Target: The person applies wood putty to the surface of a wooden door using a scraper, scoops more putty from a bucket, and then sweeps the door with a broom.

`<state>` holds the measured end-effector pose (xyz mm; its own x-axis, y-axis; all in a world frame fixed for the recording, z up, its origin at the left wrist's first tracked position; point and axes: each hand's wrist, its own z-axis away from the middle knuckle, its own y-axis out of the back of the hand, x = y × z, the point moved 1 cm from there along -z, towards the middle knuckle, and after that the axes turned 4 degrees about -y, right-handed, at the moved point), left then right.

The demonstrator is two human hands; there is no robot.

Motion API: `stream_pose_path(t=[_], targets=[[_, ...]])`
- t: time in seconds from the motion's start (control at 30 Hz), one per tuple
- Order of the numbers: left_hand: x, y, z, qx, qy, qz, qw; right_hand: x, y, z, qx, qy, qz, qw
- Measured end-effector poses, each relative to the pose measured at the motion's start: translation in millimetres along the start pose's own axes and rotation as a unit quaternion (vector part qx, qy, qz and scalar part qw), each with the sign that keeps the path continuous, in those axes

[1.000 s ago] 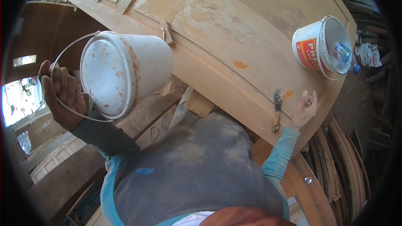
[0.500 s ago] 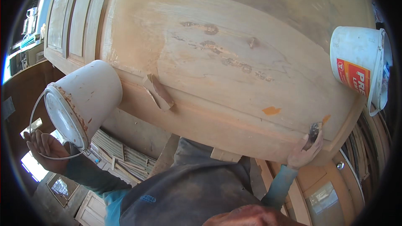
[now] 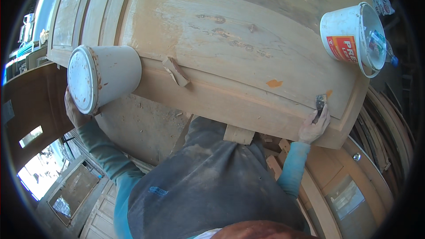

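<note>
Pointing forward (lengthwise): scraper [image 3: 321, 102]

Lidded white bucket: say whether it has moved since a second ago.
Yes; in view, the lidded bucket has shifted up, farther over the wooden door.

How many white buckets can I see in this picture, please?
2. The lidded bucket is at the left, by the left hand; the open bucket is at the right end of the wooden door. Others may be hidden.
</note>
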<state>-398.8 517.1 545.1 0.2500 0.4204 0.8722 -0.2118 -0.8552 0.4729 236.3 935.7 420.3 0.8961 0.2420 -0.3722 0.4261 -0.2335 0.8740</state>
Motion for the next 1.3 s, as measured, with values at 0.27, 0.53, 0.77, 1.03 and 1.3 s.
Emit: stream_pose_path(t=[0.27,0.53,0.77,1.03,1.3], targets=[[8.2,-12.4,7.0,0.040,0.075,0.126,0.988,-41.7,21.5,-10.4,-0.029,0.058,-0.077,0.995],[31.3,-26.2,-6.5,-0.122,0.117,0.353,0.920,-79.8,29.9,-3.7,-0.189,-0.033,-0.042,0.980],[24.8,-40.9,-69.8,-0.033,-0.054,0.154,0.986,-101.6,9.2,23.4,-0.105,-0.061,-0.123,0.985],[39.8,-133.0,-127.7,-0.087,0.027,0.393,0.915,-136.2,0.9,43.2,-0.183,-0.148,-0.048,0.971],[52.6,-185.2,-116.1,-0.031,-0.050,0.186,0.981,-151.9,10.6,44.5,-0.194,-0.137,-0.020,0.971]])
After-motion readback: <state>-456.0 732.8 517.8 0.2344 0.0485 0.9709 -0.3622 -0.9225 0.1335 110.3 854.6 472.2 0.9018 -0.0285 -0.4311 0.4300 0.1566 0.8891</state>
